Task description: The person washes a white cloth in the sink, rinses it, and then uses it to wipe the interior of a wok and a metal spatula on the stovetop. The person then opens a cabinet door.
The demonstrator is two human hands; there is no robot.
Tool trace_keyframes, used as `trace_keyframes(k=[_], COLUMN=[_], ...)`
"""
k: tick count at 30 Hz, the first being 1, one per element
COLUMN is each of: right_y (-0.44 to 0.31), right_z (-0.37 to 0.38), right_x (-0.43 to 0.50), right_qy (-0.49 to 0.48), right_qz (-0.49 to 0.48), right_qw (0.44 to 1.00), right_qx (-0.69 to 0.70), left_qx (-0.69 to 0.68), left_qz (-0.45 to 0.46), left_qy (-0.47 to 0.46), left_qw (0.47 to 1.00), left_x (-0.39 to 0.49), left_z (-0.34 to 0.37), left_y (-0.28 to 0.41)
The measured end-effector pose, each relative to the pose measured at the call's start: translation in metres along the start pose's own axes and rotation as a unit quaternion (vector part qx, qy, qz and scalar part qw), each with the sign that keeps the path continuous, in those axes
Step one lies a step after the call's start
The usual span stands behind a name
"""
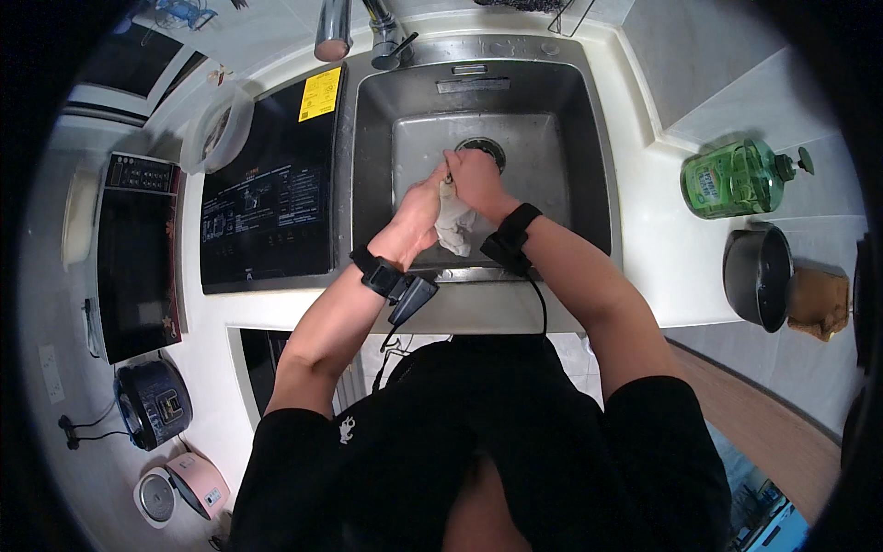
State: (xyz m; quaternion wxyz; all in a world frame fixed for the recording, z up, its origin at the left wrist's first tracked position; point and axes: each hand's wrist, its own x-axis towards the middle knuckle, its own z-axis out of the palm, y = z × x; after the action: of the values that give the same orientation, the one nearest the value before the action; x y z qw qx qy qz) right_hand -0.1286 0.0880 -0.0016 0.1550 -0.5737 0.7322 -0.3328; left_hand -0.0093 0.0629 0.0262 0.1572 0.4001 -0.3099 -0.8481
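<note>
Over the basin of a stainless steel sink [586, 159], both hands grip a crumpled whitish cloth [455, 224]. My left hand [419, 207] is closed around its upper part, with the thumb side towards the drain. Touching it, my right hand [474, 178] is curled into a fist at the cloth's top end. The cloth's loose end hangs down between my wrists. Just beyond the right hand lies the round drain [486, 146], partly covered by that hand. Most of the fingers' undersides are hidden.
Behind the sink stands a chrome faucet [388, 45]. A black glass cooktop [276, 186] adjoins the left rim, with a translucent plastic bowl [227, 131] at its far corner. On the right counter are a green pump bottle [731, 181] and a dark pot [748, 276]. A microwave [138, 262] sits far left.
</note>
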Motion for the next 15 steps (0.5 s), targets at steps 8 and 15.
trace_keyframes(k=[8,15], right_y=[-0.040,-0.040], right_z=[-0.009,-0.028], right_x=[-0.020,-0.017], right_qy=[0.038,0.084], right_qz=[-0.151,-0.113], right_qw=[0.977,0.990], right_qx=[0.148,-0.003], left_qx=[-0.085,0.004], left_qz=[0.009,0.002], left_qy=[-0.055,0.020], left_qw=[0.995,1.000], left_x=[0.009,0.014], left_z=[-0.008,-0.006], left_y=[0.005,-0.010])
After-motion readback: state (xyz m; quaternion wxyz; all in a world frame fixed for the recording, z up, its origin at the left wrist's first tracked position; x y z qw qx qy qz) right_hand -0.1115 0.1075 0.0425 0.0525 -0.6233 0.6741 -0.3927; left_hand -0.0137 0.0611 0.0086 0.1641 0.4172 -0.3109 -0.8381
